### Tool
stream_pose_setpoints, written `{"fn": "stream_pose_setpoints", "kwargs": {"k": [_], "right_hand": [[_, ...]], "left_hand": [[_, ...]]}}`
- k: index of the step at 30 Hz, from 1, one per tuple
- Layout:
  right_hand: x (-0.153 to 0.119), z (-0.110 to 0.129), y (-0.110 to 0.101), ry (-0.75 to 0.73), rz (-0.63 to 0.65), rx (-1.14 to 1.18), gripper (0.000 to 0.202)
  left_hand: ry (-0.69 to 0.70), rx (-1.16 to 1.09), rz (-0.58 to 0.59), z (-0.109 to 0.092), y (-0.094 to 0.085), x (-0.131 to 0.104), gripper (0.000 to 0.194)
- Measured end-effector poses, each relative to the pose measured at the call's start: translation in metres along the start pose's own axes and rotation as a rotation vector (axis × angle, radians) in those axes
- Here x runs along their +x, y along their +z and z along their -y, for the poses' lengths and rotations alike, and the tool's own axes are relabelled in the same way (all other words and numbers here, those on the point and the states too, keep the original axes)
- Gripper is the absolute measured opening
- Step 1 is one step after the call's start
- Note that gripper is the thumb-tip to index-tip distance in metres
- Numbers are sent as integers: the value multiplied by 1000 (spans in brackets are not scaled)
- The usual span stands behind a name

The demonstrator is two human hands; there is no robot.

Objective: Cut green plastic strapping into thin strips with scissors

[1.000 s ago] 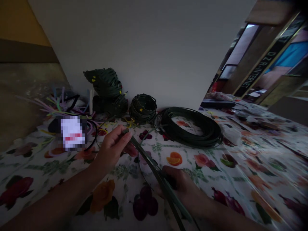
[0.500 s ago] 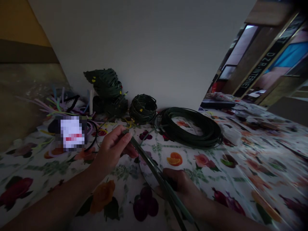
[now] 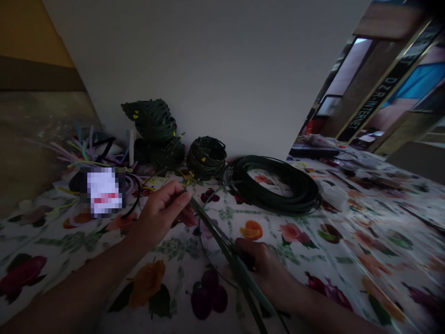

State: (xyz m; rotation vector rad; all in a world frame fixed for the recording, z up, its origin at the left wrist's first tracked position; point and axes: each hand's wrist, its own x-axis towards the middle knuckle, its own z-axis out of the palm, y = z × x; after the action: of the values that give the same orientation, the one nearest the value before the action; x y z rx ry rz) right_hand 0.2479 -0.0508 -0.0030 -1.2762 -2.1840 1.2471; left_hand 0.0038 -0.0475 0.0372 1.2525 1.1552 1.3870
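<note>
Long dark green strips (image 3: 222, 241) run diagonally from the centre down to the bottom edge. My left hand (image 3: 166, 208) pinches their upper end between thumb and fingers. Lower down, my right hand (image 3: 262, 266) is closed around the strips, its fingers partly hidden behind them. A thin strand curves below the bundle, between the hands. Beyond my hands lies a large coil of dark green strip (image 3: 295, 185), with a small woven basket (image 3: 206, 157) at its left. Another woven basket (image 3: 153, 118) rests on top of a further dark woven piece (image 3: 167, 153).
A tablecloth (image 3: 187, 287) printed with fruit and flowers covers the table. Coloured stems (image 3: 83, 153) and a blurred white packet (image 3: 104, 192) lie at the left. A white panel (image 3: 208, 69) stands behind; clutter (image 3: 375, 176) lies at the right.
My left hand has shifted very slightly left, and the dark tip above its thumb shows less. The strips have moved a little, and more of the thin strand below them shows.
</note>
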Motion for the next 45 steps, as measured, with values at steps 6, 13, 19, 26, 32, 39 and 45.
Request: {"fn": "stream_pose_setpoints", "kwargs": {"k": [6, 13, 19, 26, 32, 39, 45], "right_hand": [[-1, -2, 1, -19, 6, -1, 28], [-2, -6, 4, 17, 34, 56, 30], [-1, -10, 7, 19, 30, 89, 31], [2, -8, 7, 18, 26, 111, 29], [2, -10, 5, 10, 15, 102, 28], [0, -10, 1, -26, -10, 43, 28], [1, -8, 4, 21, 39, 169, 27]], "left_hand": [[-34, -39, 64, 6, 6, -2, 24], [-38, -63, 63, 7, 5, -2, 23], [-46, -64, 55, 7, 6, -1, 24], [-86, -72, 24, 5, 6, 1, 26], [-25, -12, 17, 2, 0, 1, 24], [-25, 19, 153, 12, 2, 0, 28], [-16, -18, 154, 14, 4, -1, 26]]}}
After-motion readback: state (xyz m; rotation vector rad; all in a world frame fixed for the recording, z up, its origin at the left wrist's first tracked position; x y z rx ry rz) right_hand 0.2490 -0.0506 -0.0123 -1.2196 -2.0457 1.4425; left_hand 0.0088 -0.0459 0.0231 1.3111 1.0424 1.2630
